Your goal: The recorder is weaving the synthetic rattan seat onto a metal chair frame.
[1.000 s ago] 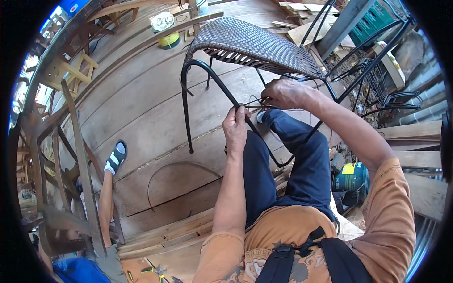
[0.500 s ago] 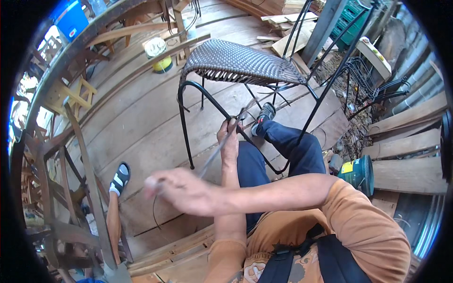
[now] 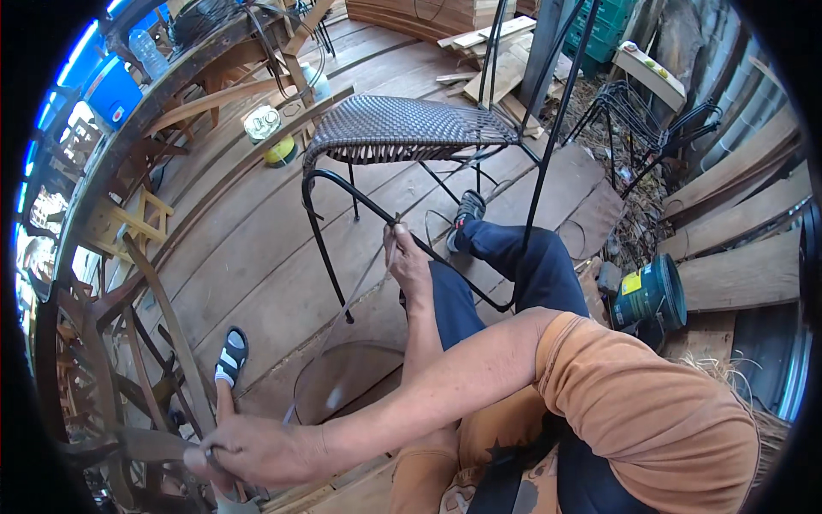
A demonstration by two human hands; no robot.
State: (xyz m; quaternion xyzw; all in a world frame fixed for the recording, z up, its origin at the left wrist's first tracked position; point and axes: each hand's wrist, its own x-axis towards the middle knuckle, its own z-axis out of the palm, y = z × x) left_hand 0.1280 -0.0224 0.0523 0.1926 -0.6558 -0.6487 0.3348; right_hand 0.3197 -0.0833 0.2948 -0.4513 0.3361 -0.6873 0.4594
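A chair with a dark brown woven seat [image 3: 402,124] and thin black metal frame [image 3: 347,193] stands in front of me. My left hand [image 3: 408,264] is closed at the frame's front bar, pinching a flat weaving strand [image 3: 345,310] against it. From there the strand runs down toward the lower left. My right arm crosses over the left one, and my right hand [image 3: 257,451] is closed at the lower left, with a dark bit of strand showing between its fingers. Part of the strand curves in a loop above the floor.
Wooden furniture frames [image 3: 163,343] crowd the left side. Behind the chair are a yellow tin [image 3: 280,152] and stacked boards [image 3: 505,64]. A dark green bucket [image 3: 655,295] sits at the right beside planks [image 3: 745,274]. My sandalled foot [image 3: 467,212] rests under the chair.
My right hand has swung down and to the left, drawing the strand along. My left hand stays at the chair's bar. The view has shifted slightly.
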